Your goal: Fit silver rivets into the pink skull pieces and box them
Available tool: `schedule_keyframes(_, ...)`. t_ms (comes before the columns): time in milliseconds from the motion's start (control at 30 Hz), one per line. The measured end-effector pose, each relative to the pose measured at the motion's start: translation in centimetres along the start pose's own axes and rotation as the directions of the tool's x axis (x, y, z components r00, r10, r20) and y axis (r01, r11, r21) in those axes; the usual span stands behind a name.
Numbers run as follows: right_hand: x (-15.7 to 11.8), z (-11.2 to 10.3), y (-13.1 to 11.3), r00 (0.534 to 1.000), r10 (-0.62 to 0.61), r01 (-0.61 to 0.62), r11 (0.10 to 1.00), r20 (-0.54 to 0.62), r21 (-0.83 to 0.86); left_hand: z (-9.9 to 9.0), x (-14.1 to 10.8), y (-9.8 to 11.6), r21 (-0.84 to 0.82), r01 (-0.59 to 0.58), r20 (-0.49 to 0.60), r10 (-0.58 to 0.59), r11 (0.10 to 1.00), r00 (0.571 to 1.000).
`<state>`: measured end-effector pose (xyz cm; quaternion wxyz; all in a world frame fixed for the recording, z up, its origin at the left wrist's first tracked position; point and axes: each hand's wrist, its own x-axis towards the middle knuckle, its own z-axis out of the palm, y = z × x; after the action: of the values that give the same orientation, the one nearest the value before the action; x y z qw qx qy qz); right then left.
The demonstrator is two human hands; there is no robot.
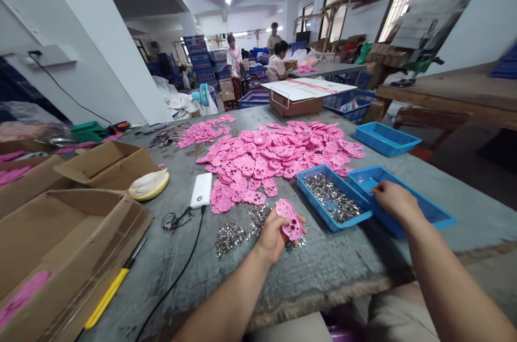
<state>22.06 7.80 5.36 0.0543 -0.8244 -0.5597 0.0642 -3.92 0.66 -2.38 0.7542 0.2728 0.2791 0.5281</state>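
A large heap of pink pieces [278, 148] is spread over the middle of the tabletop [323, 266]. By its front right side, a filled blue tray [313, 203] holding small metal parts is set against a second blue tray [434, 213]; a third blue tray [386, 141] is placed farther back. One pink plate [290, 218] is grasped in the left hand [271, 237], above loose metal parts [232, 237]. The right hand [393, 199] is held over the second tray, fingers curled; whether anything is gripped cannot be told.

The left side is crowded by open cardboard boxes [133, 213], with a yellow-handled knife [107, 299] lying beside the nearest. A black cable [189, 258] is run from a white device [201, 190] over the near edge.

Bare surface is left along the worn front edge and right of the trays. The loose metal is partly covered by the left hand, the second tray's interior by the right forearm.
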Motion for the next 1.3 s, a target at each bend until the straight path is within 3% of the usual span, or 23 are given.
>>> schedule_keyframes(167, -0.6, 1.7, -0.3, 0.999, -0.046, 0.045, 0.998, 0.001, 0.052, 0.2, -0.1, 0.1, 0.037, -0.001, -0.011, 0.001, 0.999, 1.000)
schedule_keyframes(300, -1.4, 1.2, -0.6, 0.997, -0.011, 0.021, 0.991, -0.079, 0.132, 0.2, -0.2, 0.2, 0.033, 0.004, -0.013, -0.004, 0.999, 1.000)
schedule_keyframes(367, -2.2, 0.8, -1.2, 0.991, -0.028, 0.060, 0.969, -0.134, 0.241, 0.2, -0.3, 0.2, 0.039, 0.006, -0.020, -0.005, 0.999, 1.000)
schedule_keyframes(433, -3.5, 1.0, -2.3, 0.983, -0.144, 0.178, 0.890, -0.111, 0.420, 0.3, -0.3, 0.1, 0.053, -0.007, -0.040, 0.009, 0.999, 0.999)
schedule_keyframes(467, -4.3, 1.3, -3.0, 0.969, -0.235, 0.241, 0.820, -0.079, 0.519, 0.4, -0.4, 0.0, 0.065, -0.024, -0.055, 0.028, 0.998, 0.998)
schedule_keyframes(567, -7.2, 3.2, -5.5, 0.856, -0.516, 0.339, 0.590, 0.020, 0.733, 0.6, -0.3, -0.4, 0.108, -0.091, -0.093, 0.102, 0.990, 0.990)
schedule_keyframes(633, -8.8, 4.6, -6.9, 0.788, -0.613, 0.346, 0.522, 0.061, 0.780, 0.6, -0.3, -0.7, 0.149, -0.128, -0.142, 0.150, 0.980, 0.978)
schedule_keyframes(700, -9.7, 5.7, -7.7, 0.768, -0.635, 0.349, 0.523, 0.083, 0.777, 0.6, -0.1, -0.9, 0.198, -0.150, -0.218, 0.193, 0.969, 0.957)
schedule_keyframes(800, -9.8, 6.4, -8.0, 0.785, -0.613, 0.334, 0.544, 0.093, 0.770, 0.6, 0.0, -0.9, 0.260, -0.141, -0.278, 0.214, 0.955, 0.937)
schedule_keyframes(967, -9.0, 6.7, -7.7, 0.807, -0.581, 0.255, 0.507, 0.108, 0.823, 0.5, 0.1, -0.8, 0.324, -0.106, -0.241, 0.190, 0.940, 0.952)
schedule_keyframes(1033, -9.0, 6.8, -7.8, 0.818, -0.566, 0.240, 0.499, 0.104, 0.832, 0.5, 0.2, -0.9, 0.379, -0.115, -0.259, 0.225, 0.918, 0.939)
schedule_keyframes(1300, -9.7, 7.5, -9.0, 0.876, -0.475, 0.142, 0.428, 0.089, 0.892, -0.6, 0.8, -1.6, 0.652, -0.226, -0.348, 0.551, 0.723, 0.759)
